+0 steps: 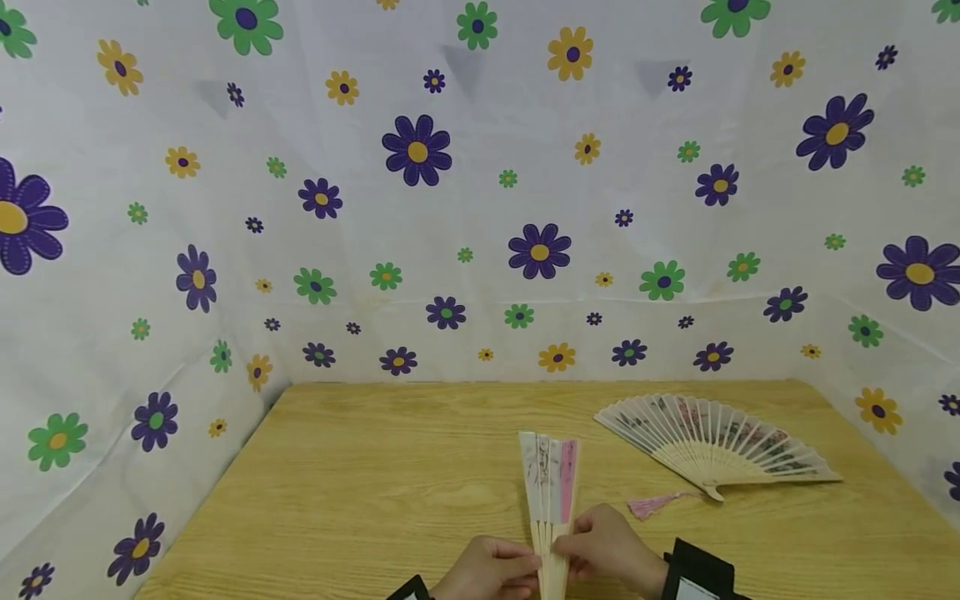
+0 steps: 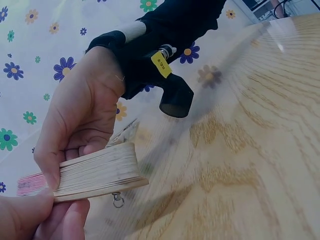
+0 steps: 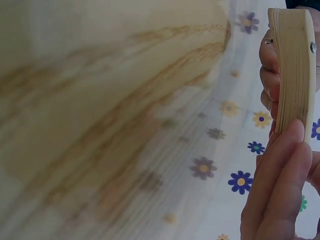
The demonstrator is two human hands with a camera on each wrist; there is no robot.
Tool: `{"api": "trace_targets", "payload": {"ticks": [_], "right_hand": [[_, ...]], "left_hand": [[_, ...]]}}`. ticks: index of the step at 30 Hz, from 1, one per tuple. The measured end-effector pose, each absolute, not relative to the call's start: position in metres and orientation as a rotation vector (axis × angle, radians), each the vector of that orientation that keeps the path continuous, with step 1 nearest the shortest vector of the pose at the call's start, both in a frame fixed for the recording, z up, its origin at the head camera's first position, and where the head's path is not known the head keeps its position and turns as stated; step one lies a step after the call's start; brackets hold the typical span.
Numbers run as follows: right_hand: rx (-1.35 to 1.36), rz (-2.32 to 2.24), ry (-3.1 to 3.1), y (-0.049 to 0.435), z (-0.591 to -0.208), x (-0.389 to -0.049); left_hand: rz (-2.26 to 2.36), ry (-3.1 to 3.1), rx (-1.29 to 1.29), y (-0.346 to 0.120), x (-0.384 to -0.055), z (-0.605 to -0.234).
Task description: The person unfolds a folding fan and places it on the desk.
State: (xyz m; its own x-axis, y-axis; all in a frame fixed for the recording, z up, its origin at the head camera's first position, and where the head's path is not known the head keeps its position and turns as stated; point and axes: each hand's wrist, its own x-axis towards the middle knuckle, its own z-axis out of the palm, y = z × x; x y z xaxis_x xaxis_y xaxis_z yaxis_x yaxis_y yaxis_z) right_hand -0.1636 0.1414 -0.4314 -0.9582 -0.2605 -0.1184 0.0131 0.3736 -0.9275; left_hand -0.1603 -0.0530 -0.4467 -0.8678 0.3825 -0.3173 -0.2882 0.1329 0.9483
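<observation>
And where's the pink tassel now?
In the head view, the tassel lies on the table, right of centre, between the right hand and the spread fan.

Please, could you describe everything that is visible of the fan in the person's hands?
The held fan is narrow, nearly folded, its pale, wooden-looking ribs packed close. Its upper part shows whitish panels with a dark branch-like print and, at the right in the head view, a pink strip. A small metal ring hangs at its base. It is held above the table, patterned end pointing forward, left of the spread fan. The left hand and right hand both grip the ribs.
</observation>
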Motion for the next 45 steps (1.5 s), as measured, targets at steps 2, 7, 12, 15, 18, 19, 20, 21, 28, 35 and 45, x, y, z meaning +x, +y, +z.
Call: {"api": "trace_targets", "payload": {"ticks": [2, 7, 12, 15, 18, 19, 20, 21, 28, 35, 45], "right_hand": [[-0.21, -1.625, 2.37, 0.142, -0.431, -0.164], [-0.214, -1.542, 2.469, 0.142, -0.429, -0.165], [-0.166, -1.464, 2.592, 0.143, -0.428, -0.163], [-0.175, -1.461, 2.603, 0.144, -0.429, -0.163], [-0.205, -1.463, 2.607, 0.145, -0.43, -0.163], [-0.215, -1.463, 2.609, 0.145, -0.43, -0.163], [-0.225, -1.461, 2.613, 0.146, -0.43, -0.163], [-0.23, -1.458, 2.618, 0.147, -0.43, -0.164], [-0.222, -1.446, 2.632, 0.152, -0.434, -0.165], [-0.2, -1.453, 2.645, 0.153, -0.436, -0.165], [-0.105, -1.557, 2.618, 0.159, -0.432, -0.165]], "left_hand": [[1.781, 1.916, 0.07, -0.053, -0.161, -0.446], [1.785, 1.912, 0.044, -0.054, -0.162, -0.447], [1.808, 1.931, 0.067, -0.054, -0.162, -0.449], [1.818, 1.936, 0.063, -0.055, -0.162, -0.45], [1.823, 1.934, 0.04, -0.057, -0.162, -0.451], [1.825, 1.932, 0.034, -0.057, -0.163, -0.451], [1.829, 1.929, 0.035, -0.058, -0.163, -0.451], [1.831, 1.929, 0.038, -0.059, -0.163, -0.451], [1.826, 1.908, 0.033, -0.064, -0.163, -0.451], [1.825, 1.929, 0.024, -0.063, -0.162, -0.452], [1.878, 1.899, 0.014, -0.066, -0.163, -0.454]]}}
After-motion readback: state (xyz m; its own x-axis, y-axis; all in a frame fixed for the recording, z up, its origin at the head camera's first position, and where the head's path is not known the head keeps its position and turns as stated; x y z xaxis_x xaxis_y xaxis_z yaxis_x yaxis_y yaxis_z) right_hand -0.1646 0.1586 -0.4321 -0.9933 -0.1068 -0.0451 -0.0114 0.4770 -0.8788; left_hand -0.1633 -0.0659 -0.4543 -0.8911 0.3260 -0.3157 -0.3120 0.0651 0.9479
